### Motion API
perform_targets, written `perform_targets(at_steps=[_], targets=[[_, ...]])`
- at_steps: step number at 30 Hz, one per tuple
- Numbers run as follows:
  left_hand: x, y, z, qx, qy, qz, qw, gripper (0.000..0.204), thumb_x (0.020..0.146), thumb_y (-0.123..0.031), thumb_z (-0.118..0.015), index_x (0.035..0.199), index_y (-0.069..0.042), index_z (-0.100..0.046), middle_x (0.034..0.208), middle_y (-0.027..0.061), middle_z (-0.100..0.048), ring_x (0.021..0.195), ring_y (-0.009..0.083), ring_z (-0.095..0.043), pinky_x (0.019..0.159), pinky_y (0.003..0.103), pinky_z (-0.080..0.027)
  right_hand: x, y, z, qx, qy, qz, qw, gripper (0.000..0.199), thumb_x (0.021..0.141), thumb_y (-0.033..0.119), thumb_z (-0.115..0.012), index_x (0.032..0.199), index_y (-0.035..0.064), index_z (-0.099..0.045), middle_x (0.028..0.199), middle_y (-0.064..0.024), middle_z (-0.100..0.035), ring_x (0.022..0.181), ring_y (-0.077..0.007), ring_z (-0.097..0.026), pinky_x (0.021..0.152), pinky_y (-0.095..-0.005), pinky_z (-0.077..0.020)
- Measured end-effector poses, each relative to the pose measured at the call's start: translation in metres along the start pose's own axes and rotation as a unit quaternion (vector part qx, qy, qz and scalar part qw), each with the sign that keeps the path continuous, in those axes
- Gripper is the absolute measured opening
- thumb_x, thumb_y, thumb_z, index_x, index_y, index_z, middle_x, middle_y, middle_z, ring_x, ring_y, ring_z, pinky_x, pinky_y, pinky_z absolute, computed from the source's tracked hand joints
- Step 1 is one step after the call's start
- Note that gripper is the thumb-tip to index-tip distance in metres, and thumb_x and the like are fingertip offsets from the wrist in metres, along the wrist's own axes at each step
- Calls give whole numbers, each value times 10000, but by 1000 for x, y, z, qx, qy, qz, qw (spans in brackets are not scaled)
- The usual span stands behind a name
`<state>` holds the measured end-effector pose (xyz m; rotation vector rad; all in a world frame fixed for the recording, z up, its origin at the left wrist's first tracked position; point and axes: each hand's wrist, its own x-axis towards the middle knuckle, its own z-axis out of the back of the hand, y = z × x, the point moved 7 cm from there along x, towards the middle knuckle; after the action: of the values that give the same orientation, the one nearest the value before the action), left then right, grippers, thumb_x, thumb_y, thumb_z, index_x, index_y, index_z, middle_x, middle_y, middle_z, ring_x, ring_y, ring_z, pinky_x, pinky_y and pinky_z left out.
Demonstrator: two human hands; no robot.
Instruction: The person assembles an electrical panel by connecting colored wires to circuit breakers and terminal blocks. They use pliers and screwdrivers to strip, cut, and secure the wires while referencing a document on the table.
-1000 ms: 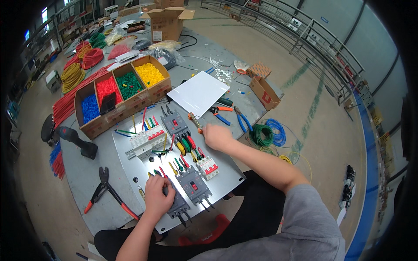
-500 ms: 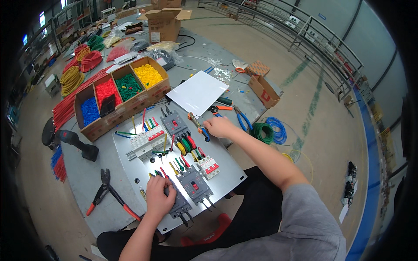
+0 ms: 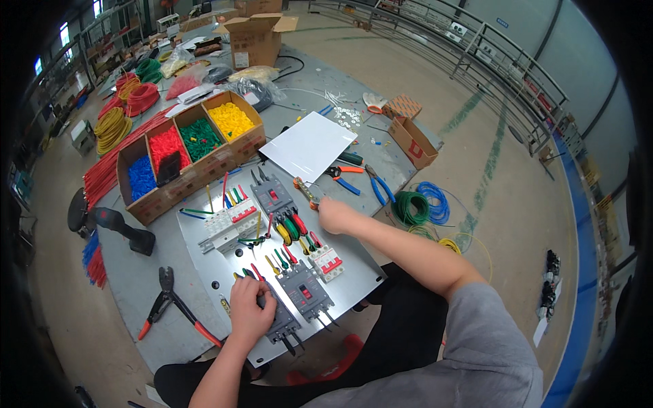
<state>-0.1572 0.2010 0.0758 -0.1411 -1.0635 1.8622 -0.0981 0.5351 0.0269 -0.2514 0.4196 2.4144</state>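
Note:
My left hand (image 3: 250,307) is closed, its fingertips curled down at the top of a grey circuit breaker (image 3: 281,319) where short coloured wires come out. What the fingers pinch is hidden. My right hand (image 3: 338,216) is closed over the near end of a slim brass-coloured piece with orange parts (image 3: 307,193), at the right edge of a metal mounting plate (image 3: 354,272). The plate bears two more grey breakers, one at the back (image 3: 273,194) and one in front (image 3: 305,291). White breakers with red switches (image 3: 231,221) and a smaller white one (image 3: 327,263) sit there too.
A cardboard box with blue, red, green and yellow caps (image 3: 197,178) stands behind the plate. A cordless driver (image 3: 126,230) and a crimping tool (image 3: 167,299) lie left. White paper (image 3: 309,146), orange-and-blue-handled pliers (image 3: 343,178) and blue-handled pliers (image 3: 378,185) lie beyond my right hand.
My right hand has drawn nearer and turned, now covering the blue end of the brass-coloured piece. My left hand has stayed at the breaker.

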Motion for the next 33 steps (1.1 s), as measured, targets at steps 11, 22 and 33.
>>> perform_targets(at_steps=[11, 22, 33], targets=[[-1, 3, 0, 4, 0, 10, 1000, 100, 841, -65, -704, 856, -41, -609, 838, 113, -550, 845, 325, -546, 783, 439, -443, 18, -18, 31, 20, 1, 32, 999, 399, 1104, 310, -470, 1202, 101, -796, 1139, -204, -790, 1105, -405, -744, 994, -556, -553], [0, 1, 2, -2, 0, -1, 1000, 107, 840, -24, -695, 865, -22, -591, 849, 130, -553, 848, 330, -554, 769, 431, -450, 46, -9, 45, -111, 78, 74, 988, 328, 1077, 269, -514, 1172, 159, -807, 1111, -120, -801, 1148, -333, -713, 1157, -592, -321], [0, -3, 4, -2, -3, -7, 1000, 110, 846, -35, -699, 863, -21, -591, 848, 133, -556, 853, 339, -557, 781, 440, -450, 56, -26, 43, -13, 159, 21, 987, 399, 1119, 424, -534, 1154, 206, -866, 1242, -92, -804, 1215, -319, -705, 1059, -466, -511]])
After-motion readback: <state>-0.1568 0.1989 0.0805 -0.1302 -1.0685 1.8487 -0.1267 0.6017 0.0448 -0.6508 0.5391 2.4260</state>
